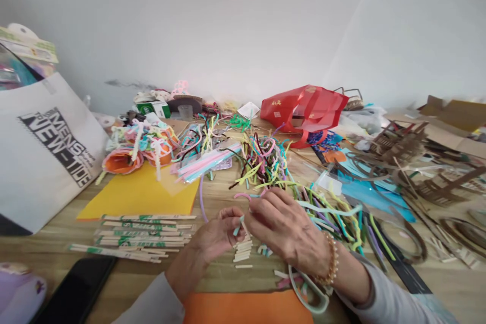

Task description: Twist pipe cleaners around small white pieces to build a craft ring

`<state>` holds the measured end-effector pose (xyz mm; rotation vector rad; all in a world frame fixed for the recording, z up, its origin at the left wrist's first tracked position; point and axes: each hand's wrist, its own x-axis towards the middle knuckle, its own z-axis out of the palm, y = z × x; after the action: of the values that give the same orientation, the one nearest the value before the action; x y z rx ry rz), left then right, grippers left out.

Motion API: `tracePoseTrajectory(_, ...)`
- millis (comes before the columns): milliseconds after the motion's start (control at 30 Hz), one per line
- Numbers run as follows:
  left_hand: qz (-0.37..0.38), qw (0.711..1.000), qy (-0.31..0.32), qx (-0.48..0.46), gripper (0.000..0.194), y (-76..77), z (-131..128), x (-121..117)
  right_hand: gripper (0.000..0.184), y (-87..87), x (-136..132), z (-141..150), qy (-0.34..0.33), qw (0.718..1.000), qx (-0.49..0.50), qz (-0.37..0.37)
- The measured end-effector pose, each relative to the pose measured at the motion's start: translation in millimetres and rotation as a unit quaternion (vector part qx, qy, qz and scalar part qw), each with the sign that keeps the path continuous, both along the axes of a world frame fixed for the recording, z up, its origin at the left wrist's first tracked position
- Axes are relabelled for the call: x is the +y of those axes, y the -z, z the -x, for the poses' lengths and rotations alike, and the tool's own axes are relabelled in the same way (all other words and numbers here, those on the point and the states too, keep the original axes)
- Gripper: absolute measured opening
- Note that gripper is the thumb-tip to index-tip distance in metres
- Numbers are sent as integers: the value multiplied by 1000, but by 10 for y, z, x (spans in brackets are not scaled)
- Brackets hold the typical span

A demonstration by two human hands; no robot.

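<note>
Two bare hands work close together over the middle of the counter (212,276). Left hand (214,235): thumb and index pinched on a small pale-blue piece (238,227), which sits right at the fingertips, above the short sticks. Right hand (288,228): fingers curled in toward that same piece, fingertips just beside it; can't tell whether they grip anything. Beaded bracelet (332,259) on the right wrist.

Short sticks (243,253) lie in a rough column under the hands. Scissors (321,302), pale handle showing, lie below the right wrist, partly hidden. Orange sheet (246,309) at the near edge, between the forearms. Left of the left hand: a row of paper-wrapped sticks (144,235), a yellow sheet (140,195) behind them, a dark phone (76,288) nearer.

Beyond the hands, a tangled heap of fuzzy stems (266,157), many colours; more loose stems (334,217) run behind and right of the right hand. Red bag (299,109) stands tilted at the back, by the wall. Large white tote (49,147) at far left, printed with black lettering. Blue sheets (374,192) at right, under brown strips.
</note>
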<state>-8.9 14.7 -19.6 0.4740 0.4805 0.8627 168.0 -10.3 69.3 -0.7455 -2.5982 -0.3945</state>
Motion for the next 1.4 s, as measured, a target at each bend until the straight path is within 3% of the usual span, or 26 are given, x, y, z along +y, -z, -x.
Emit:
tracePoseTrajectory(100,20,999,17,-42,25,7,9,12,16,-94,-45,85,1,1000,-12,-9)
tracePoseTrajectory(233,19,998,9,-63,20,21,-14,24,11,-86,-107,120,41,999,-7,26)
tracePoseTrajectory(400,30,996,-11,-82,18,47,-66,10,15,43,-90,54,73,993,36,79)
tracePoseTrajectory(700,57,995,-38,-79,13,148,-153,-9,18,364,3,-25,73,984,92,135)
tracePoseTrajectory(867,67,994,-60,-66,16,109,-156,-30,19,395,22,-36,54,981,109,154)
tracePoseTrajectory(1000,68,997,-27,-39,23,73,-139,-16,22,382,28,-65,30,983,99,152)
tracePoseTrajectory(1233,5,998,55,4,25,92,-65,38,19,377,32,-96,15,980,135,148)
tracePoseTrajectory(1400,-10,998,66,8,26,145,-53,46,14,368,43,-88,1,968,177,179)
